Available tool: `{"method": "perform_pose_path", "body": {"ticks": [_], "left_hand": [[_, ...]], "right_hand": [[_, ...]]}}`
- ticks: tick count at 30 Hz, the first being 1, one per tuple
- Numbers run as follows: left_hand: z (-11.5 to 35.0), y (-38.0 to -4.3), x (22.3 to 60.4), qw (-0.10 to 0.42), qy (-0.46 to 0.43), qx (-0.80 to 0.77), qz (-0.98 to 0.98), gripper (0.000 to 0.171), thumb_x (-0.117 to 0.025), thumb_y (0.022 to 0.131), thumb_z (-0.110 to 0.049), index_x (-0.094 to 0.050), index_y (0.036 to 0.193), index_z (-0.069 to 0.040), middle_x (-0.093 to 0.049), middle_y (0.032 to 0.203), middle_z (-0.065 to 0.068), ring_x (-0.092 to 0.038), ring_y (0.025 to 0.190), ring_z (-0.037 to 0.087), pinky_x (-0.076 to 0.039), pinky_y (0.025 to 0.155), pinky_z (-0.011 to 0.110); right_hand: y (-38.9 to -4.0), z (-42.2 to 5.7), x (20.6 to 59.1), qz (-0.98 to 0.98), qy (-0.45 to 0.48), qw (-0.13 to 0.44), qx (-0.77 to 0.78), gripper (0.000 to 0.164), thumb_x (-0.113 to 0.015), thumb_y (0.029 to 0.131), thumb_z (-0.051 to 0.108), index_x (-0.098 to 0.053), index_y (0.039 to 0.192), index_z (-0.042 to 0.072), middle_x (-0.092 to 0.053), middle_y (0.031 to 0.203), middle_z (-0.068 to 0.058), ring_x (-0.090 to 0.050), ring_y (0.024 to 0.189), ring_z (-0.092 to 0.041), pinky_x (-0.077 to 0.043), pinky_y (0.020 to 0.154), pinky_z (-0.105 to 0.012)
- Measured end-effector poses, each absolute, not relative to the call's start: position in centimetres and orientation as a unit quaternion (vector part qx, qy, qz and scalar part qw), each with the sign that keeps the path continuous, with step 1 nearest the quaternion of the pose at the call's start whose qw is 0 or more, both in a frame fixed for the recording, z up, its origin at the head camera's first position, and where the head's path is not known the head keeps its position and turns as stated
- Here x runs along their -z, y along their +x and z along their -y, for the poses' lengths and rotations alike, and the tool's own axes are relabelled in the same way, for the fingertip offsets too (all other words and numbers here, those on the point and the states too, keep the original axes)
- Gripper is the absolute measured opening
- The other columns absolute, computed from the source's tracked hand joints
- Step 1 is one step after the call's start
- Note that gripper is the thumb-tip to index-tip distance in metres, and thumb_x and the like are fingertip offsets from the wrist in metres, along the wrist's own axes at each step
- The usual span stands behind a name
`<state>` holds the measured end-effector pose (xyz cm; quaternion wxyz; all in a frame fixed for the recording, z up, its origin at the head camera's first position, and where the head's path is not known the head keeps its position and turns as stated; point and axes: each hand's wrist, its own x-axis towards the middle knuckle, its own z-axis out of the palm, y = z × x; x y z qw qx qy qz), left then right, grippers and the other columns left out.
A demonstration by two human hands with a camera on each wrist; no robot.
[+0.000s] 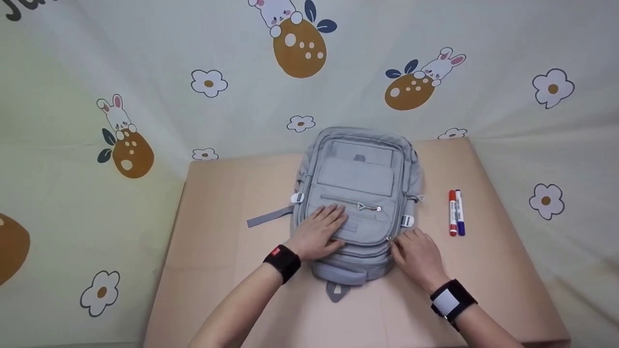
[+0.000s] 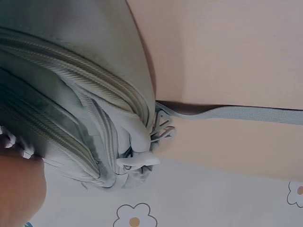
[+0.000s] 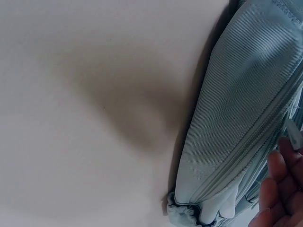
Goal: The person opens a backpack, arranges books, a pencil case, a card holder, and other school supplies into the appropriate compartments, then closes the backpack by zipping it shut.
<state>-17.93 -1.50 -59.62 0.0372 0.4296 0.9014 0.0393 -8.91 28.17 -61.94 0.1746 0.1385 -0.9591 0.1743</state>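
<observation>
A grey backpack (image 1: 355,176) lies front side up on the table, its top handle (image 1: 338,274) toward the person. My left hand (image 1: 320,233) rests flat on the lower front panel, fingers spread over the fabric. At the right edge of the bag, my right hand (image 1: 420,253) has its fingers curled at the end of the front compartment's zipper. The right wrist view shows a zipper pull (image 3: 294,134) pinched at the fingertips of that hand. In the left wrist view, curved zippers (image 2: 80,66) run along the side of the bag.
Two markers, one red (image 1: 452,212) and one blue (image 1: 460,212), lie side by side to the right of the bag. A grey strap (image 1: 270,216) sticks out on the left across the brown table (image 1: 217,251). A printed cloth (image 1: 358,96) with rabbits and flowers hangs behind.
</observation>
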Motion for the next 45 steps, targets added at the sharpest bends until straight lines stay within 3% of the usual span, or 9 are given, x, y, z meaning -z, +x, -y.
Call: {"method": "perform_pose_path", "body": {"ticks": [12, 20, 29, 32, 35, 38, 42, 45], "left_hand": [[1.3, -18.1, 59.7, 0.033, 0.427, -0.024, -0.903, 0.070, -0.046, 0.106, -0.050, -0.028, 0.162, -0.013, -0.021, 0.169, 0.006, -0.014, 0.156, 0.023, -0.010, 0.124, 0.041], [1.1, -18.0, 59.7, 0.026, 0.420, -0.017, -0.907, 0.069, -0.046, 0.106, -0.051, -0.029, 0.162, -0.014, -0.021, 0.169, 0.005, -0.015, 0.155, 0.022, -0.010, 0.124, 0.041], [0.8, -17.8, 59.7, 0.032, 0.418, -0.030, -0.907, 0.069, -0.046, 0.106, -0.049, -0.029, 0.162, -0.013, -0.021, 0.169, 0.006, -0.014, 0.155, 0.024, -0.010, 0.124, 0.042], [0.8, -17.4, 59.6, 0.008, 0.429, -0.046, -0.902, 0.067, -0.053, 0.104, -0.048, -0.037, 0.159, -0.013, -0.028, 0.166, 0.006, -0.020, 0.154, 0.024, -0.013, 0.124, 0.041], [0.4, -16.5, 59.9, -0.044, 0.454, -0.085, -0.886, 0.058, -0.065, 0.099, -0.044, -0.055, 0.147, -0.014, -0.046, 0.156, 0.005, -0.036, 0.147, 0.023, -0.024, 0.121, 0.040], [-0.3, -15.2, 60.5, -0.116, 0.477, -0.124, -0.862, 0.039, -0.075, 0.092, -0.038, -0.069, 0.124, -0.017, -0.062, 0.132, 0.001, -0.054, 0.125, 0.020, -0.041, 0.109, 0.035], [-0.9, -14.0, 61.3, -0.198, 0.457, -0.160, -0.853, 0.019, -0.078, 0.089, -0.031, -0.070, 0.100, -0.018, -0.066, 0.102, -0.004, -0.059, 0.096, 0.015, -0.048, 0.083, 0.030], [-0.7, -13.4, 62.0, -0.216, 0.426, -0.200, -0.855, 0.011, -0.079, 0.089, -0.023, -0.070, 0.094, -0.018, -0.066, 0.091, -0.006, -0.060, 0.087, 0.014, -0.048, 0.076, 0.030]], "right_hand": [[-7.8, -26.3, 62.0, 0.954, 0.167, 0.178, -0.171, 0.008, -0.075, 0.090, 0.017, -0.070, 0.091, 0.010, -0.066, 0.085, -0.004, -0.057, 0.078, -0.024, -0.044, 0.066, -0.039], [-7.9, -22.8, 61.6, 0.945, 0.210, 0.197, -0.157, 0.011, -0.077, 0.089, 0.019, -0.069, 0.086, 0.012, -0.064, 0.080, -0.002, -0.060, 0.073, -0.024, -0.048, 0.062, -0.041], [-8.8, -19.9, 60.9, 0.957, 0.206, 0.141, -0.148, 0.010, -0.074, 0.093, 0.020, -0.072, 0.087, 0.012, -0.064, 0.077, 0.001, -0.061, 0.071, -0.020, -0.051, 0.064, -0.037], [-8.7, -20.0, 60.8, 0.956, 0.195, 0.144, -0.164, 0.013, -0.074, 0.093, 0.022, -0.070, 0.083, 0.014, -0.064, 0.075, 0.002, -0.060, 0.070, -0.019, -0.050, 0.063, -0.036], [-8.5, -20.2, 60.7, 0.951, 0.187, 0.153, -0.192, 0.018, -0.075, 0.093, 0.023, -0.067, 0.079, 0.018, -0.060, 0.072, 0.006, -0.056, 0.068, -0.016, -0.048, 0.060, -0.034], [-8.4, -20.3, 60.6, 0.943, 0.187, 0.154, -0.228, 0.018, -0.074, 0.094, 0.024, -0.065, 0.078, 0.020, -0.056, 0.072, 0.011, -0.052, 0.068, -0.011, -0.045, 0.059, -0.029], [-8.6, -20.6, 60.4, 0.931, 0.191, 0.155, -0.268, 0.013, -0.074, 0.095, 0.026, -0.068, 0.084, 0.022, -0.055, 0.075, 0.014, -0.050, 0.071, -0.007, -0.043, 0.059, -0.026], [-9.0, -21.2, 60.6, 0.921, 0.207, 0.180, -0.277, 0.008, -0.074, 0.094, 0.024, -0.070, 0.088, 0.021, -0.060, 0.079, 0.011, -0.053, 0.074, -0.009, -0.045, 0.062, -0.028]]}}
